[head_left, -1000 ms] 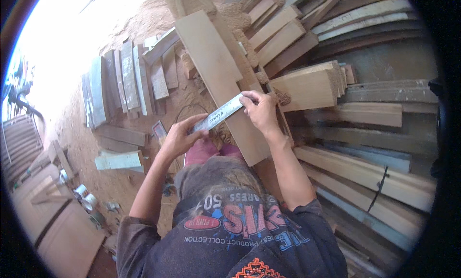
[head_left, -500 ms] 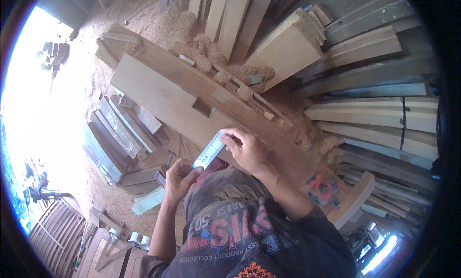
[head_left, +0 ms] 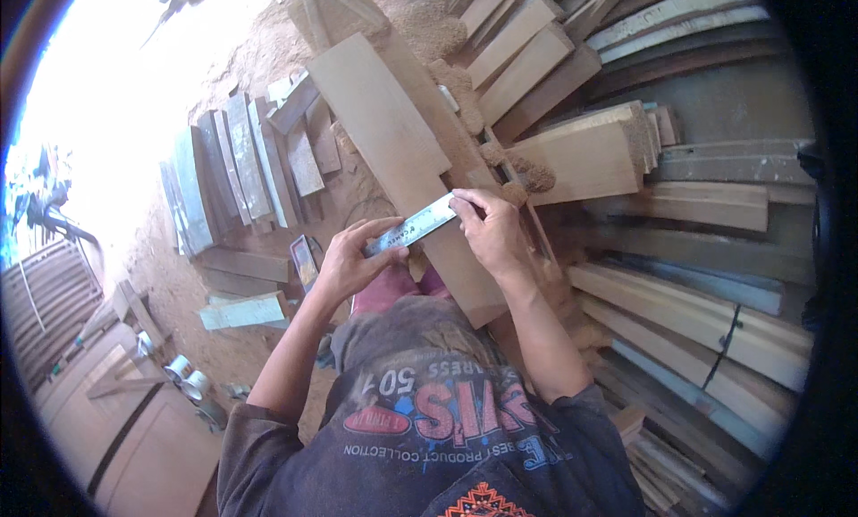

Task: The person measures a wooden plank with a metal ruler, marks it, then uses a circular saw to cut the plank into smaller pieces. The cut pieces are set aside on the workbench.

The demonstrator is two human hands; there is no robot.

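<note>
Both hands hold one metal ruler (head_left: 413,225). The left hand (head_left: 353,262) is closed around its lower left end, fingers curled over the top edge and thumb beneath. The right hand (head_left: 487,231) pinches the upper right end, fingertips pressed on the blade. The ruler lies slantwise across one long pale board (head_left: 398,151), touching its face near the board's lower part.

That board runs from the upper middle down toward the person's knees, resting on a second, darker plank (head_left: 465,155) just beside it on the right, which carries clumps of sawdust (head_left: 438,30).

To the right, one thick pale block (head_left: 585,159) lies near the right hand, and past it a stack of long boards (head_left: 715,311) fans out toward the picture's edge; their number cannot be told exactly. Above, several more planks (head_left: 527,48) lean side by side.

To the left, on the sandy floor (head_left: 241,61), a row of about six grey weathered slats (head_left: 232,173) lies well apart from the hands. Below them sits one pale green offcut (head_left: 241,310). Two small tins (head_left: 188,376) stand near the lower left, beside a wooden door panel (head_left: 134,437).
</note>
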